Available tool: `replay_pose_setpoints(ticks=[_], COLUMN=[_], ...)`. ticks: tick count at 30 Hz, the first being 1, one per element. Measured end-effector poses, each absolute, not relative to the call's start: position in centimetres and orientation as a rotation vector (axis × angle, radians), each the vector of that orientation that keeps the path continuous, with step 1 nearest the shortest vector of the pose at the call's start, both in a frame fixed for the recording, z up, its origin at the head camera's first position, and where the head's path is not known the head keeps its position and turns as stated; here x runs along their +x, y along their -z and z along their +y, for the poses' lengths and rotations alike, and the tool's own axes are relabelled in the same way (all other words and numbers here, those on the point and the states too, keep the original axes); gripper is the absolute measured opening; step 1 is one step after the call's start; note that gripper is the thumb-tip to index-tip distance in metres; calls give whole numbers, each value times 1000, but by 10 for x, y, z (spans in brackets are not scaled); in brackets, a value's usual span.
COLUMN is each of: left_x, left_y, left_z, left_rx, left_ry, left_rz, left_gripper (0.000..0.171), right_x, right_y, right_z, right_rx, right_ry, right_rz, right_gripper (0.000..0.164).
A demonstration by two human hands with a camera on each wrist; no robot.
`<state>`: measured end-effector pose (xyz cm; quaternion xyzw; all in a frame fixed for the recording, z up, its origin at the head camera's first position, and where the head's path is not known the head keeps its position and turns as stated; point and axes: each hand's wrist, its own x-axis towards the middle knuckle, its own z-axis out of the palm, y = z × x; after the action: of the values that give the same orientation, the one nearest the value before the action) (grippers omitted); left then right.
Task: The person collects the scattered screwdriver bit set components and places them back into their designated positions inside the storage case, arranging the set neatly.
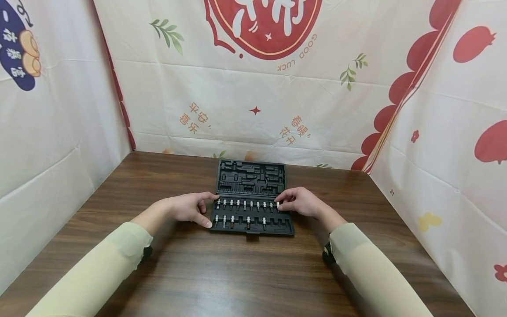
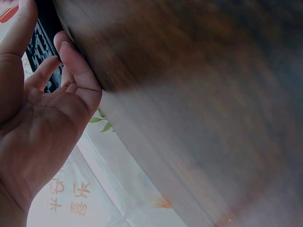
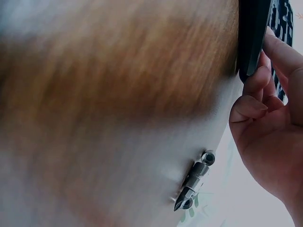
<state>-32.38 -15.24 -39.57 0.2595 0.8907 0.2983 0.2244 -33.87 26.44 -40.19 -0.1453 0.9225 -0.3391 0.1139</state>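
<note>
An open black plastic case lies on the table, with silver bit sockets seated in two rows of its lower half. My left hand touches the case's left side, thumb near the front corner and index finger by the hinge. At the right end of the upper row, my right hand pinches a small bit socket between thumb and index finger. In the right wrist view the case edge stands beside the fingers, and the pinched socket is hidden. The left wrist view shows the left hand with fingers spread.
Several loose metal bit sockets lie on the wooden table near the right hand. The case's moulded lid leans back behind the rows. Printed cloth walls close off the back and both sides.
</note>
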Motion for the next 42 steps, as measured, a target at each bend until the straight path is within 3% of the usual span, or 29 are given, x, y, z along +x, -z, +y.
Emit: replay_pose_setpoints(ticks=[9,18,42], left_x=[-323,-325,-324], left_y=[396,398,394], left_z=[-151,-149,-151], left_rx=[726,716,711], left_ry=[-812,-821,-794], left_rz=[2456,2448,2460], left_gripper=[96,96,96], right_x=[-341,-346,-353], right_y=[402,400,399], right_z=[272,274,269], right_rx=[-446,-438,-396], right_ry=[1061,986,927], right_rz=[2702,2718,2684], right_gripper=[27,47,45])
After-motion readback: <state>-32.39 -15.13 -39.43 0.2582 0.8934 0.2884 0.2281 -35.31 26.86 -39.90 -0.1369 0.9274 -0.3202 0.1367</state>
